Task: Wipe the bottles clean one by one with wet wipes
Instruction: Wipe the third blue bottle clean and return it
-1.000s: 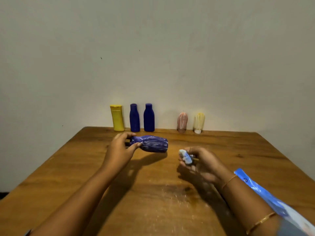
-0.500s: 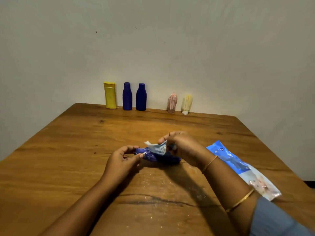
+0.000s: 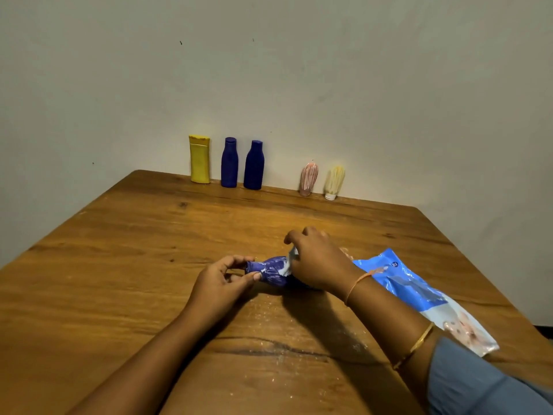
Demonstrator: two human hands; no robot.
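Blue bottle (image 3: 270,272) lies crosswise, its neck pinched by the left hand (image 3: 221,283). Right hand (image 3: 317,265) clasps a wet wipe (image 3: 291,259) over the opposite end.

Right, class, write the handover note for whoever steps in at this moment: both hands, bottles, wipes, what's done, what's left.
Left hand pinches the cap end of the smeared blue bottle, held sideways at the middle of the table.
Right hand holds a wet wipe against that bottle's body.
Wipes pack lies to the right.
Along the wall stand a yellow bottle, two blue bottles, a pink streaked bottle and a cream streaked bottle.
Done: wiping of the held bottle is under way; white smears show on it.
Left: finish it, then the streaked pair; whether the other three are wiped cannot be told.
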